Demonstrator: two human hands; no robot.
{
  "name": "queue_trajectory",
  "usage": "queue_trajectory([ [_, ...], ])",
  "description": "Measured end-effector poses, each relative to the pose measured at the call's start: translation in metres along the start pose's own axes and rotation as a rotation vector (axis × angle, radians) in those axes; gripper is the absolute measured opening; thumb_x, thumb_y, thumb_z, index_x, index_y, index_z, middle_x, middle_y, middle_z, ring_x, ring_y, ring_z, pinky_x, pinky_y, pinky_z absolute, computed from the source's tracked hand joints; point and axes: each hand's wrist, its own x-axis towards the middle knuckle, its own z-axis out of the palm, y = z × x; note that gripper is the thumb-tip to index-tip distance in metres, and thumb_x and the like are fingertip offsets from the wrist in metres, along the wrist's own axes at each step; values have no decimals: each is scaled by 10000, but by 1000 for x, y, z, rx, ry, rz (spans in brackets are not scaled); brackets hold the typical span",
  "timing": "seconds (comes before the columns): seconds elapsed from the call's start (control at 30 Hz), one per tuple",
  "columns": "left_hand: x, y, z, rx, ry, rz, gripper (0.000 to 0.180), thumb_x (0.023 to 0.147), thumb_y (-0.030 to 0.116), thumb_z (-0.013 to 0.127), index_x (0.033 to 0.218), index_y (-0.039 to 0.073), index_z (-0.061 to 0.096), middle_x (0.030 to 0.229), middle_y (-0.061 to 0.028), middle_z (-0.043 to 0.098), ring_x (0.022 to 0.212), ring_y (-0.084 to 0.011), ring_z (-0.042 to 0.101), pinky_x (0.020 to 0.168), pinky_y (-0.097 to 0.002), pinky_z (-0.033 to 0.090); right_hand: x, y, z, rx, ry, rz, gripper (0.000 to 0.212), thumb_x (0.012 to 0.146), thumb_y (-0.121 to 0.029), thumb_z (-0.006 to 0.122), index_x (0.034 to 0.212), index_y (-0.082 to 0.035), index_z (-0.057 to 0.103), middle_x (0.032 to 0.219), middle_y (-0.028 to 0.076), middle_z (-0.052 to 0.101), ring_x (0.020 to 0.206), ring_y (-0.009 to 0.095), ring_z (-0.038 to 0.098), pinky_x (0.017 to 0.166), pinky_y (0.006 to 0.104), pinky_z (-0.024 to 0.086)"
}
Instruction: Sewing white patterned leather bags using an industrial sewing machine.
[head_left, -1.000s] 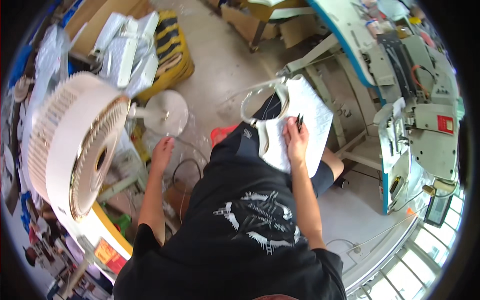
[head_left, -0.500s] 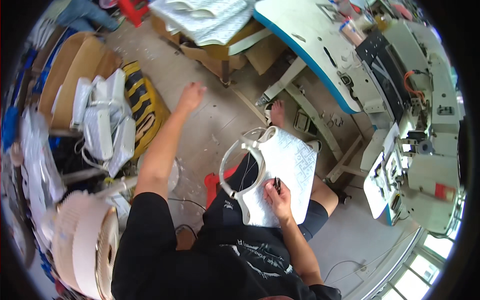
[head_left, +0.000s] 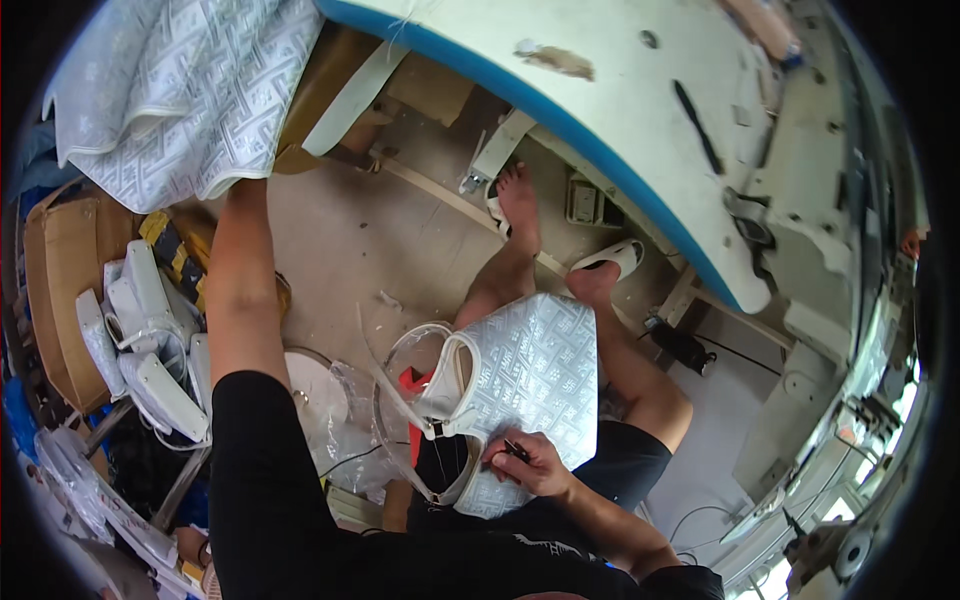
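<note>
A whitish-silver patterned handbag (head_left: 535, 365) lies across my lap, its white strap (head_left: 390, 390) and openings toward the left. Closed around small black thread snips (head_left: 517, 451), my right hand (head_left: 535, 468) rests on the bag's near part. Loose threads hang by the strap. My left forearm (head_left: 245, 270) stretches away to the far left. Its hand is hidden beneath the edge of a pile of patterned silver-white sheets (head_left: 225, 110), so its fingers do not show. Whether it grips a sheet, I cannot tell.
A white table with a blue edge (head_left: 590, 120) spans the far side, carrying a black slim tool (head_left: 697, 125). At left, white bundled straplike parts (head_left: 150, 320) sit beside a cardboard box (head_left: 65, 290). Clear plastic (head_left: 350, 425) lies left of my lap.
My left hand has reached farther out, from open air to the pile of sheets, where it disappears. My view has shifted nearer the table. The right hand still holds the snips on the bag.
</note>
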Motion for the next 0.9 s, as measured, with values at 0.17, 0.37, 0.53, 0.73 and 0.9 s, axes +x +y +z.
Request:
queue_trajectory([
  [0.17,-54,-67,38,90,243,56,507,1036,240,637,1487,34,533,1494,-181,578,1369,-343,546,1168,-488,401,8,-4,-6,-18,-23,-27,134,1061,-95,627,1100,11,700,820,64,685,699,124,666,634,284,515],
  [0.37,-73,-73,51,186,546,326,517,1043,257,641,1489,20,530,1491,-176,583,1363,-329,554,1170,-464,399,5,-1,0,-40,9,-133,126,1066,-88,621,1098,12,690,805,56,673,688,111,642,629,282,502],
  [0.53,-40,40,152,139,755,155,461,1042,209,584,1426,-44,549,1399,-222,636,1286,-316,600,1100,-387,458,3,3,2,-57,-13,-130,132,1078,-97,604,1104,8,680,774,41,637,680,100,596,634,283,481],
  [0.73,-237,357,216,-475,-47,220,156,980,82,710,1124,21,705,1046,-39,701,1007,-147,647,889,-316,519,0,13,10,-57,34,-197,173,1100,-137,575,1125,8,666,748,17,591,679,88,553,653,274,463],
  [0.9,-162,574,255,95,335,1130,170,929,101,674,1072,19,716,1004,-131,675,965,-347,633,865,-413,525,-16,10,15,-74,61,-173,190,1101,-168,582,1156,-18,685,801,6,601,714,72,545,637,262,443],
])
